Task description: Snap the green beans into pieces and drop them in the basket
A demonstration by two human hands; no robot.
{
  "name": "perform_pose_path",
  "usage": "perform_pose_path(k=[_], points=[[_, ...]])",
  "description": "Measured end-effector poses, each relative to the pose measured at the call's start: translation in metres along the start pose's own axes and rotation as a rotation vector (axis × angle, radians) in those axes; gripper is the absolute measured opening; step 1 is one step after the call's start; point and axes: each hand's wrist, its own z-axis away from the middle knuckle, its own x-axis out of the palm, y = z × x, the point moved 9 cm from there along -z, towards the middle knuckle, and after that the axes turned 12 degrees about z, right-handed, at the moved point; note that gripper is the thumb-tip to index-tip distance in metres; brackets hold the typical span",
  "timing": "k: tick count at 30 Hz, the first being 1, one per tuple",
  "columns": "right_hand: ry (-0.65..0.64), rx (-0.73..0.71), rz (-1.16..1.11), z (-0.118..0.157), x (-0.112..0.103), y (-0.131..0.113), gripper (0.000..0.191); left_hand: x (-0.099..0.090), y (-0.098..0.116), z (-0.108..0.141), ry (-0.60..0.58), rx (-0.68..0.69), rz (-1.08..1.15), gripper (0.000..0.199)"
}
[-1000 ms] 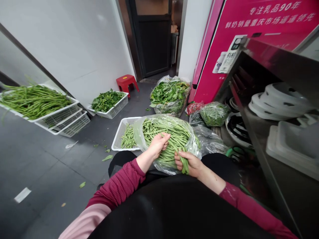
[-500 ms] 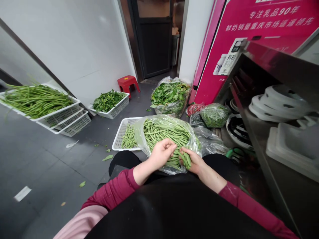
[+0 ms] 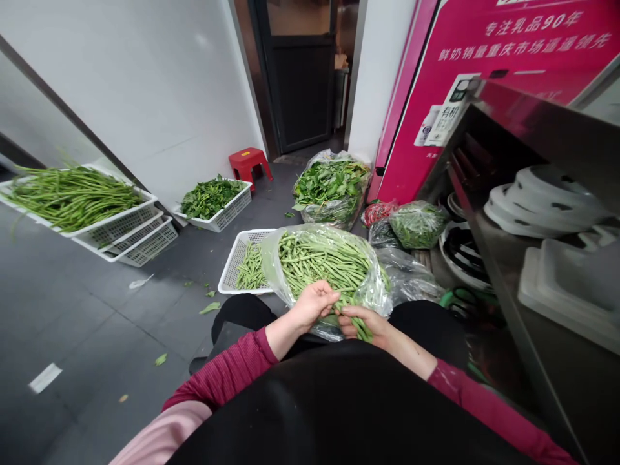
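In front of my lap stands a clear plastic bag (image 3: 276, 258) full of long green beans (image 3: 324, 258). My right hand (image 3: 371, 321) is closed around a small bunch of green beans (image 3: 361, 329) at the bag's near edge. Close beside it, my left hand (image 3: 314, 303) is pinched, its fingertips at the end of the bunch; whether a bean is between them is too small to tell. A white basket (image 3: 232, 261) with short bean pieces (image 3: 250, 266) sits left of the bag, partly behind it.
Stacked white baskets (image 3: 145, 245) with long green stalks stand at left. Farther back are a basket of leafy greens (image 3: 213, 197), a red stool (image 3: 248, 161) and a bag of leaves (image 3: 332, 184). A metal shelf (image 3: 513, 290) with white containers borders the right.
Both hands have come closer together. My right hand has moved left with the beans, and my left hand has dropped slightly towards it.
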Motion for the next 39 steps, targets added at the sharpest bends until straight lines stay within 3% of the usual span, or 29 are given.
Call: perform_pose_path(k=[3,6,10,13,18,21,24,27,30,34,37,39], points=[[0.075,0.018,0.012,-0.001,-0.003,0.003,0.016,-0.008,0.011,-0.002,0.012,0.211,-0.639,0.022],[0.151,-0.068,0.023,0.004,-0.004,-0.007,0.013,-0.029,0.008,-0.019,0.036,0.251,-1.123,0.010],[0.242,-0.119,-0.021,0.012,-0.011,-0.017,0.010,-0.078,0.012,-0.059,0.208,0.178,-1.375,0.036],[0.232,-0.122,-0.067,0.012,-0.014,-0.017,0.014,-0.094,0.013,-0.084,0.239,0.133,-1.448,0.033],[0.159,-0.152,-0.120,0.006,-0.013,-0.017,0.012,-0.072,0.006,-0.106,0.142,0.180,-1.536,0.028],[0.197,-0.209,-0.095,0.008,-0.018,-0.023,0.011,-0.060,0.002,-0.109,0.091,0.179,-1.560,0.023],[0.307,-0.327,-0.051,0.016,-0.034,-0.035,0.013,-0.058,0.009,-0.096,0.048,0.186,-1.567,0.020],[0.463,-0.438,0.068,0.024,-0.054,-0.052,0.019,-0.057,0.035,-0.069,0.039,0.274,-1.560,0.019],[0.545,-0.527,0.250,0.025,-0.060,-0.072,0.029,-0.044,0.070,-0.039,-0.024,0.417,-1.503,0.020],[0.527,-0.536,0.550,0.010,-0.042,-0.085,0.040,-0.016,0.109,-0.013,-0.097,0.547,-1.411,0.024],[0.476,-0.544,0.713,0.002,-0.023,-0.081,0.028,0.000,0.124,-0.009,-0.096,0.582,-1.304,0.024],[0.401,-0.537,0.675,-0.001,-0.014,-0.074,0.017,-0.002,0.130,-0.012,-0.017,0.571,-1.164,0.019]])
